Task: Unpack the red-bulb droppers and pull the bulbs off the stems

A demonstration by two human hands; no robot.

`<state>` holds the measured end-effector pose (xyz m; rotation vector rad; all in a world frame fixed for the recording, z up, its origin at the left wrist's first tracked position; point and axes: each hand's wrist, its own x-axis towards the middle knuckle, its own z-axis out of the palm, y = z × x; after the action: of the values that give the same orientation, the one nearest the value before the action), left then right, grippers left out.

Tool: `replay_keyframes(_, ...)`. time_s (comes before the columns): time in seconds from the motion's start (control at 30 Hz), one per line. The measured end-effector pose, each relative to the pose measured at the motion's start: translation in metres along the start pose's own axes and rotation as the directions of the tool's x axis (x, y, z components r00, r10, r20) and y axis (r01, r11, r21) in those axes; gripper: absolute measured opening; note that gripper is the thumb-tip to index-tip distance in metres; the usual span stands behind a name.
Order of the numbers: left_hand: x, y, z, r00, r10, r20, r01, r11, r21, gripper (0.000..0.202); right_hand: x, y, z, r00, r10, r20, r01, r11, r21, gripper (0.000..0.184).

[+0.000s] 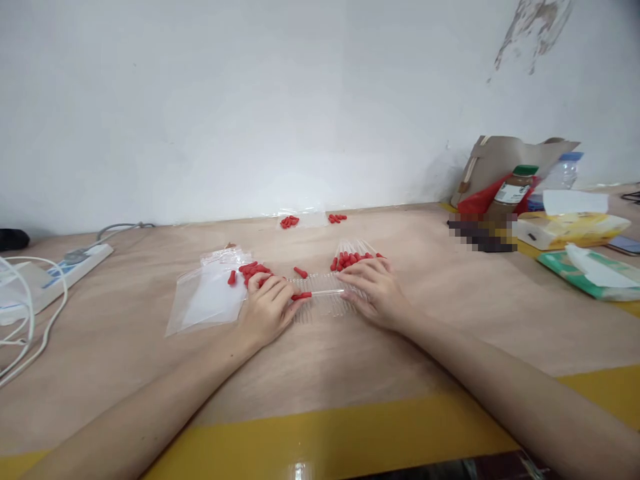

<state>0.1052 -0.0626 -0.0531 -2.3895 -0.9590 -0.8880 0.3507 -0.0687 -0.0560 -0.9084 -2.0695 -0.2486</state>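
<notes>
My left hand (267,303) is closed in a pinch on a red cap (301,296) at the end of a thin clear tube (326,293). My right hand (376,290) grips the tube's other end, fingers curled over a row of clear tubes (323,308) lying on the wooden table (320,373). Loose red caps (254,270) lie behind my left hand. A bundle of capped tubes (353,257) rests behind my right hand.
Clear plastic bags (210,297) lie left of my hands, more red caps (289,221) near the wall. A power strip (60,277) and white cables (25,320) are far left. A paper bag (505,167), jar (515,190) and tissue packs (570,227) stand right.
</notes>
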Motion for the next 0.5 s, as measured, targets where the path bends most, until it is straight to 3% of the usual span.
replay_keyframes(0.1,0.003,0.005,-0.002,1.000,0.014,-0.011,-0.014,1.000,-0.017,0.011,-0.001,-0.009,0.008,0.993,-0.110,0.049,0.113,0.991,-0.069,0.020)
replay_keyframes(0.5,0.007,0.013,-0.009,0.992,0.088,0.096,-0.084,0.996,-0.037,0.017,-0.006,-0.015,0.010,0.980,-0.176,0.092,0.182,0.981,-0.064,0.025)
